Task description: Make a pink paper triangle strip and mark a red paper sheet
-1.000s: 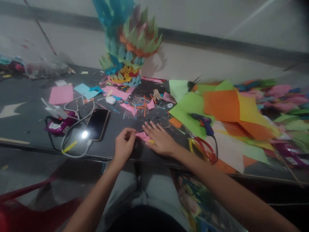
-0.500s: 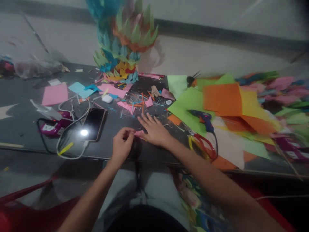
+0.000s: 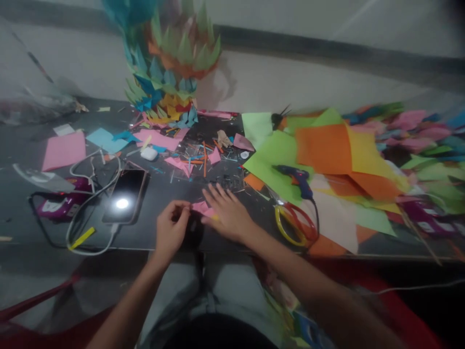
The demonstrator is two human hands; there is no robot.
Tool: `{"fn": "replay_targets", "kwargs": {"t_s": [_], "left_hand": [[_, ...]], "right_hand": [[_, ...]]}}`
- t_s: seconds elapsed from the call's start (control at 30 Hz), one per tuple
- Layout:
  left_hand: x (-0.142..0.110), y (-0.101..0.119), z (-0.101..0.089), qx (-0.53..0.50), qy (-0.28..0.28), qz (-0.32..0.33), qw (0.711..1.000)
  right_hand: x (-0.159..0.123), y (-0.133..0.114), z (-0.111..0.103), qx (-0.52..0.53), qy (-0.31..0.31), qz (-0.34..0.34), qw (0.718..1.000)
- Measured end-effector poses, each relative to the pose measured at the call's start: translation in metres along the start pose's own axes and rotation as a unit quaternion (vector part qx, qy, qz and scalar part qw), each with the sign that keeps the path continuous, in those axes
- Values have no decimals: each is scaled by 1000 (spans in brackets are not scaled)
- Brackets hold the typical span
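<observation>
A small folded piece of pink paper [image 3: 202, 209] lies on the dark table between my hands. My left hand [image 3: 173, 224] pinches its left end with thumb and fingertips. My right hand [image 3: 228, 213] lies flat with fingers stretched out, its thumb side at the paper's right end and partly covering it. Just beyond, small paper strips and pink scraps [image 3: 214, 155] are scattered. To the left rests a phone [image 3: 128, 191] with a bright light reflected on its screen. A yellow strip [image 3: 83, 238] sits beside the phone's white cable.
A glue gun [image 3: 298, 178], red-and-yellow-handled scissors [image 3: 290, 224] and overlapping sheets, including an orange sheet [image 3: 324, 148], lie to my right. A tall folded-paper sculpture [image 3: 163, 82] stands at the back. Purple devices [image 3: 60, 203] with cords are at the left; the table's front edge is close to me.
The view has shifted, so most things appear further left. My right hand has slid back slightly along the pink paper, showing more of it. My left hand still pinches its end.
</observation>
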State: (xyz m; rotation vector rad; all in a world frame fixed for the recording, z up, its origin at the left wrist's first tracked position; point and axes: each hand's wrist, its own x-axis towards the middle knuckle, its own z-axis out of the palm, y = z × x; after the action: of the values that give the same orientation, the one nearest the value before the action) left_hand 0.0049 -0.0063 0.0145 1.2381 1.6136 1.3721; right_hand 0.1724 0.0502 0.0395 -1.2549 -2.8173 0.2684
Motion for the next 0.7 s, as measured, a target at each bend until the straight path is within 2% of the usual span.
{"fn": "replay_targets", "kwargs": {"t_s": [0.1,0.23,0.3,0.5,0.6,0.7], "left_hand": [[1,0,1,-2,-4,-5,1000],[4,-1,2,-3,-26,-4,1000],[4,-2,1,-1,-26,-5,1000],[-1,-1,-1,18,6,23,1000],[-4,4,-3,84,22,82,993],[-6,14,-1,198,-26,201,959]], "right_hand": [[-4,1,2,6,1,-13,1000],[21,5,0,13,6,12,1000],[20,5,-2,15,9,6,1000],[-49,-1,3,52,-1,-31,998],[-70,7,-7,116,-5,-52,992],[-75,19,-25,151,42,-68,985]]}}
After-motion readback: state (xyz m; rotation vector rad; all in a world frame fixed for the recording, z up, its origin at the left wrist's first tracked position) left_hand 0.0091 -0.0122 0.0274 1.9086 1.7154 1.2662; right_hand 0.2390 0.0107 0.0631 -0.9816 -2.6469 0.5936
